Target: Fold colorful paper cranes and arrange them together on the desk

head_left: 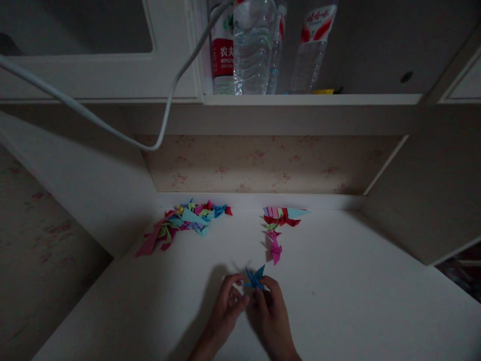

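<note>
Both hands meet low in the middle of the white desk (338, 301), pinching a small blue folded paper piece (254, 278) between them. My left hand (229, 301) grips its left side with curled fingers. My right hand (268, 303) holds its right side, fingers closed on the paper. Pointed blue tips stick up above the fingers. A little beyond the hands lies a row of folded paper pieces (278, 223) in pink, red and light blue.
A loose heap of coloured paper scraps (184, 220) lies at the back left of the desk. Above, a shelf (311, 99) holds several plastic water bottles (251, 45). A white cable (112, 130) hangs across the upper left. The room is dim.
</note>
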The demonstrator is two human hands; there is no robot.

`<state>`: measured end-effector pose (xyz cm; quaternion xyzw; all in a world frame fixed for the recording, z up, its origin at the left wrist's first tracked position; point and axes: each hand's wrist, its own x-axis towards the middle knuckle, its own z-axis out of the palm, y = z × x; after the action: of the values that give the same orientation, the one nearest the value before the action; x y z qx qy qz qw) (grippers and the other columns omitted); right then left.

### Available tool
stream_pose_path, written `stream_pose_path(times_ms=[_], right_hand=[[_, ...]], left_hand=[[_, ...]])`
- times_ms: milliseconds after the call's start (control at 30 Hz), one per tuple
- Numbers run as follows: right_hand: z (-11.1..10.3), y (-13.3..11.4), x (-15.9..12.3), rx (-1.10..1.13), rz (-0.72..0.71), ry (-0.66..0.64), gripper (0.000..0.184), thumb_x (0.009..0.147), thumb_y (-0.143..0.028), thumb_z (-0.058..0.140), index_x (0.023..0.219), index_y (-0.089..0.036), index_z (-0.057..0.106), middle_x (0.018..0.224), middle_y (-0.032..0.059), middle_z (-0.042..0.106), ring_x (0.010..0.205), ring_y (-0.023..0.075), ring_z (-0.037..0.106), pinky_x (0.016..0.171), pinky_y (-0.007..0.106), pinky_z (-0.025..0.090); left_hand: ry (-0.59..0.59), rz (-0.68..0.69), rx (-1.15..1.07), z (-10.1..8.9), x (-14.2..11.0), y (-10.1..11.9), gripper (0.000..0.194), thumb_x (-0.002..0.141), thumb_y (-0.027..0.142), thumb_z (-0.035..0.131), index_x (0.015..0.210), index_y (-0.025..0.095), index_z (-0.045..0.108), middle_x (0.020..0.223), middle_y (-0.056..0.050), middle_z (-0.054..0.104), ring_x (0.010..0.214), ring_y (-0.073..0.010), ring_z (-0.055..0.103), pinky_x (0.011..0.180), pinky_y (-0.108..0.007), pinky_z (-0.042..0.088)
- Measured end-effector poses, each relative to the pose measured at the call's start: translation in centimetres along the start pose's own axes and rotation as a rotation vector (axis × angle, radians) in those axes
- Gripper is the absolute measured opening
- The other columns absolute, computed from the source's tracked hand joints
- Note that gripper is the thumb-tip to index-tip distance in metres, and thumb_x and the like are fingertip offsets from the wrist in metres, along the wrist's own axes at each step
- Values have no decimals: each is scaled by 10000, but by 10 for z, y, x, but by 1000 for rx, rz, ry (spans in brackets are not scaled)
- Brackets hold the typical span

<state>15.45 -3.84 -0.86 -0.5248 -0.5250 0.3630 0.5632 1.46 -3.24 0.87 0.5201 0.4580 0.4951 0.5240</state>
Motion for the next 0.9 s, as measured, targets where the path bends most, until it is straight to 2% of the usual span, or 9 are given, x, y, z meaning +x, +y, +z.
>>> stream_pose_path(times_ms=[67,167,233,367,567,700,800,900], right_hand=[[0,4,-1,-66,-115,-52,216,892,-359,521,1029,-231,627,1022,90,641,943,225,591,841,361,496],[-1,7,-2,-128,-247,-121,187,898,-275,510,1028,-248,642,1071,89,634,1019,225,578,903,373,485],[-1,6,-3,-148,-286,-146,221,901,-243,496,1063,-255,645,1101,93,638,1048,225,578,916,372,490],[-2,1,-4,-166,-306,-182,264,895,-221,493,1100,-264,652,1161,90,634,1091,225,580,946,372,488],[-5,-3,-6,-146,-234,-219,227,882,-228,515,1034,-255,682,1194,81,639,1108,231,584,981,380,462],[-5,-5,-7,-87,-146,-216,200,875,-272,534,989,-244,697,1175,84,651,1074,241,600,955,372,473],[-6,-5,-6,-15,-37,-162,204,877,-335,538,958,-224,689,1067,85,683,979,230,626,867,324,505],[-7,-2,-2,34,50,-52,246,871,-406,539,924,-204,668,915,69,693,870,217,628,785,299,507]], left_hand=[[-33,76,137,3,0,3,343,764,440,659,1023,217,621,993,-55,586,781,-163,552,687,-259,458],[16,113,283,7,3,4,215,814,406,607,828,195,645,889,-57,591,836,-197,552,738,-280,451],[40,111,311,7,6,3,237,837,409,571,767,192,634,852,-56,590,828,-202,555,731,-281,456],[80,101,268,5,7,0,262,841,430,554,788,194,654,878,-61,611,853,-208,571,760,-286,474],[214,42,198,5,8,-3,347,789,519,573,730,194,680,838,-62,625,812,-220,585,726,-302,496],[277,64,240,1,9,-8,304,772,487,597,721,199,681,874,-63,592,875,-227,566,820,-327,479],[304,78,282,-1,9,-11,249,784,422,593,692,203,666,904,-60,551,886,-224,552,799,-320,480],[289,86,301,-2,8,-12,205,799,369,578,702,206,657,892,-56,540,858,-218,553,751,-308,479]])
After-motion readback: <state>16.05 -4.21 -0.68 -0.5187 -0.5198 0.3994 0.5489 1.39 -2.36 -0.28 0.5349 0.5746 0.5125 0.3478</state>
